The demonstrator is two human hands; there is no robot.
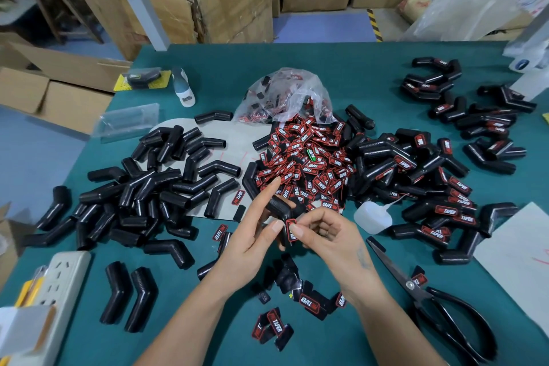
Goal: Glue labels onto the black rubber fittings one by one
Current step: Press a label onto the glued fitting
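My left hand [252, 238] holds a bent black rubber fitting [279, 208] above the green table, index finger stretched out straight. A red and black label [291, 230] lies on the fitting's near end, and my right hand [323, 235] pinches it there with thumb and fingers. A heap of loose labels [306, 157] spills from a clear plastic bag [285, 95] just beyond my hands. Unlabelled fittings [154, 184] are piled at the left. Labelled fittings [430, 187] are piled at the right. A small white glue bottle [372, 217] lies to the right of my right hand.
Black scissors [430, 297] lie at the near right beside a grey sheet [517, 255]. A white power strip [56, 291] sits at the near left. Several loose labels [276, 327] lie between my forearms. Cardboard boxes [225, 0] stand beyond the green table's far edge [356, 50].
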